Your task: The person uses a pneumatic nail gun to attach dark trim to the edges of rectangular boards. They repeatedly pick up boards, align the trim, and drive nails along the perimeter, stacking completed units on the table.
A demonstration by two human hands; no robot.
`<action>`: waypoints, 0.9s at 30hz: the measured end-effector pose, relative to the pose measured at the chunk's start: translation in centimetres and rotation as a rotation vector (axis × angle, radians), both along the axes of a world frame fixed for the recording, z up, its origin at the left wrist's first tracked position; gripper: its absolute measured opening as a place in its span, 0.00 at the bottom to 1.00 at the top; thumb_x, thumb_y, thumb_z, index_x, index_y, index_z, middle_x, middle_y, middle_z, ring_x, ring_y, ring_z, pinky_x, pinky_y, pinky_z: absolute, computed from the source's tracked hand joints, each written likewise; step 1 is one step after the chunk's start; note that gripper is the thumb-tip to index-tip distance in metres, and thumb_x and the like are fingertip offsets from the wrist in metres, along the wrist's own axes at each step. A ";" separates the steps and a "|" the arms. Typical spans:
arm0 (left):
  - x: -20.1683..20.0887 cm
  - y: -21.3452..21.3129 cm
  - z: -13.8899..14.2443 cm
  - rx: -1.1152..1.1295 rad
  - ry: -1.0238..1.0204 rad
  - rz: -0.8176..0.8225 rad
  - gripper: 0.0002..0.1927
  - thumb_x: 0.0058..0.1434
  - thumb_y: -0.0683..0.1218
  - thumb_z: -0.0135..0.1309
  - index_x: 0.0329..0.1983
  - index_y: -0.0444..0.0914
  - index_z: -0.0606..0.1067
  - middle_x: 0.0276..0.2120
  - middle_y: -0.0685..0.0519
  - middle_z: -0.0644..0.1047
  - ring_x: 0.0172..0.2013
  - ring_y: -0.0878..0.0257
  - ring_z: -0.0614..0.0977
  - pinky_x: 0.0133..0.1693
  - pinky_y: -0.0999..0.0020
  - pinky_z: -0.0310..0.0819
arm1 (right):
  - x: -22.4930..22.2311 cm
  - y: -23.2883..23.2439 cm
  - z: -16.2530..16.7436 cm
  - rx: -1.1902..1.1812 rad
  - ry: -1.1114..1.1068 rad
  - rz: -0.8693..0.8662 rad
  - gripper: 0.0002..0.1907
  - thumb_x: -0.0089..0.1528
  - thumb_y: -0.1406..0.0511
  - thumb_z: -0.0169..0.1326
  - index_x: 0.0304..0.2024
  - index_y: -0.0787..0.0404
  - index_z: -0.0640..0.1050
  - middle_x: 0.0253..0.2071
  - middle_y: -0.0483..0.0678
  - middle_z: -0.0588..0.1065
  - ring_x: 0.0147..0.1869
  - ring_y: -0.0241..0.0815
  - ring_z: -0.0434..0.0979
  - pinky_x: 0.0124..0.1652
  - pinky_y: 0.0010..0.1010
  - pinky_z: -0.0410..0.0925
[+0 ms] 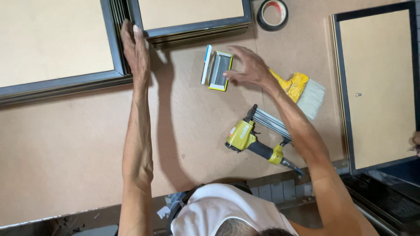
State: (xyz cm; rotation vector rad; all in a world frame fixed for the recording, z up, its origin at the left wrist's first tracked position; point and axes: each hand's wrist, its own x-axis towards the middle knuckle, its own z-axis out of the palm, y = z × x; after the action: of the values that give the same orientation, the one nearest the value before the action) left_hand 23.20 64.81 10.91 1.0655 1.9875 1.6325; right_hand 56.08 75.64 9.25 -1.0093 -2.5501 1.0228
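Note:
My left hand (134, 48) lies flat against the corner of a stack of black picture frames (61, 85) with tan backing boards, fingers stretched along the frame edge. My right hand (247, 66) hovers with fingers spread just right of a small open box of staples (216, 69), its thumb near the box; it holds nothing. A yellow pneumatic staple gun (253, 139) lies on the tabletop below my right forearm. A yellow-handled paint brush (304, 91) rests partly under that forearm.
A second stack of framed boards (197, 26) sits at the top centre, and a roll of black tape (272, 14) is beside it. Another black-framed board (376, 87) lies at the right. The brown worktable edge (87, 209) runs along the bottom.

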 end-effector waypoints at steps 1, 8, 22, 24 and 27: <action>0.2 0.4 -0.2 -0.015 -0.044 -0.019 0.48 0.67 0.73 0.39 0.74 0.31 0.57 0.65 0.34 0.68 0.66 0.44 0.73 0.65 0.46 0.70 | -0.8 -0.9 -0.9 0.045 -0.095 0.056 0.45 0.55 0.54 0.68 0.69 0.62 0.64 0.68 0.61 0.64 0.72 0.63 0.61 0.66 0.52 0.60; 0.2 2.1 -0.3 -0.048 -0.079 0.044 0.44 0.66 0.70 0.46 0.69 0.30 0.66 0.52 0.38 0.81 0.58 0.48 0.81 0.64 0.48 0.73 | -4.9 -0.8 -1.9 0.142 -0.325 0.210 0.37 0.52 0.67 0.56 0.66 0.46 0.74 0.66 0.48 0.69 0.64 0.55 0.68 0.61 0.47 0.66; -0.2 2.0 -2.9 0.011 -0.018 -0.031 0.43 0.71 0.70 0.45 0.74 0.34 0.61 0.66 0.35 0.70 0.68 0.44 0.71 0.68 0.40 0.62 | 8.4 -3.0 -2.4 0.101 -0.434 0.013 0.22 0.52 0.61 0.64 0.47 0.63 0.82 0.54 0.53 0.78 0.58 0.53 0.76 0.59 0.42 0.69; -0.1 2.0 -2.8 0.014 -0.016 -0.050 0.42 0.72 0.70 0.45 0.75 0.34 0.59 0.68 0.34 0.68 0.69 0.43 0.70 0.68 0.40 0.62 | 8.3 -1.6 -0.9 -0.072 -0.364 -0.208 0.24 0.55 0.61 0.60 0.54 0.60 0.81 0.53 0.54 0.80 0.55 0.49 0.81 0.57 0.38 0.73; -0.1 2.1 -2.4 0.012 -0.014 -0.062 0.41 0.72 0.69 0.43 0.75 0.35 0.59 0.68 0.35 0.68 0.69 0.44 0.71 0.69 0.41 0.64 | 6.3 2.2 1.1 -0.111 -0.021 -0.370 0.30 0.57 0.61 0.62 0.61 0.64 0.75 0.57 0.58 0.78 0.55 0.45 0.83 0.55 0.34 0.77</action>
State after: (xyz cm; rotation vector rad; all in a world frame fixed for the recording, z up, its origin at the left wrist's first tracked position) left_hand 23.12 66.88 8.50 1.1055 1.9184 1.6178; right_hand 62.36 77.85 10.35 -1.4592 -2.2204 1.0551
